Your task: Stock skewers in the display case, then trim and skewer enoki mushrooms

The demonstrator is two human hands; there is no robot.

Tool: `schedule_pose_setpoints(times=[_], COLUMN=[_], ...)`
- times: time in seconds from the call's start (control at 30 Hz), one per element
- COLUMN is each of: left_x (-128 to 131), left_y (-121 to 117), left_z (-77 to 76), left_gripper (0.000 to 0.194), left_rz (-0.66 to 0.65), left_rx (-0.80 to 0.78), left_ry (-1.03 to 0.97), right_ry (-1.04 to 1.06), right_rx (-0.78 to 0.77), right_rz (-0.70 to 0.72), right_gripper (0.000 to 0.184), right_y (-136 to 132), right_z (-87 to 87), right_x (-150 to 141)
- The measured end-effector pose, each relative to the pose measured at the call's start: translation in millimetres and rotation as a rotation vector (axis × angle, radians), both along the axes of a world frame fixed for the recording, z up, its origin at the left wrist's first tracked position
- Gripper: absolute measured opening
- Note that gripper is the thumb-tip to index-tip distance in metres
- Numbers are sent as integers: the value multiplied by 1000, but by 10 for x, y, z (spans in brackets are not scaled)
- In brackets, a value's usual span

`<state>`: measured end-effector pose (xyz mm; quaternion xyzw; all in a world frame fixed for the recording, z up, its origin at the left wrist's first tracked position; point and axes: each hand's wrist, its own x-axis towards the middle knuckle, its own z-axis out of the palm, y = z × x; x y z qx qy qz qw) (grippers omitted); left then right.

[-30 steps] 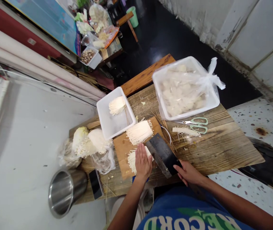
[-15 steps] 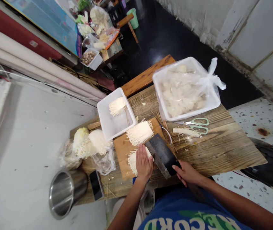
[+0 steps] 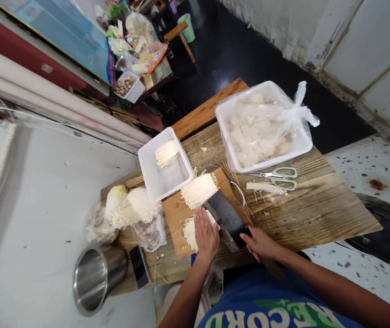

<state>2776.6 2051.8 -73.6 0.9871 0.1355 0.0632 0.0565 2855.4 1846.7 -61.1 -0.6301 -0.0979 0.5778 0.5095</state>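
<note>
My left hand (image 3: 207,233) lies flat with fingers stretched out, pressing on a bunch of enoki mushrooms (image 3: 189,232) on the wooden cutting board (image 3: 174,214). Part of that bunch is hidden under the palm. In my right hand (image 3: 257,241) is the handle of a dark, broad-bladed cleaver (image 3: 227,214), fingers wrapped round it. The blade is beside the cut end of the bunch, near my left fingers; whether it touches the mushrooms I cannot tell. A second enoki bunch (image 3: 200,190) rests farther up the board, close to the blade's far corner.
A white bin (image 3: 150,177) holding skewered enoki overlaps the board's far left. Right of the board are wooden skewers (image 3: 231,171), green-handled scissors (image 3: 283,177) and a bagged white tub (image 3: 266,166). Leftward are bagged mushrooms (image 3: 143,202), a phone (image 3: 139,266) and a steel pot (image 3: 90,280).
The cleaver and my right hand have moved slightly left, closer to the enoki under my left hand. My left hand stays on the bunch. The whole view has shifted a little.
</note>
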Motion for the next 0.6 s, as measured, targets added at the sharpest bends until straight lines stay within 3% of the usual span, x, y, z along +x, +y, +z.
schedule_pose_setpoints(times=[0.23, 0.43, 0.6], left_x=[-14, -14, -16], left_y=[-6, 1, 20], left_z=[1, -8, 9], left_gripper=[67, 66, 69], left_rz=[-10, 30, 36], left_rx=[-24, -47, -62], left_ry=[2, -21, 19], right_ry=[22, 8, 16], right_rx=[-6, -21, -5], right_rz=[41, 40, 103], right_gripper=[29, 17, 13], right_y=[-18, 180, 17], right_z=[11, 60, 112], right_x=[13, 38, -3])
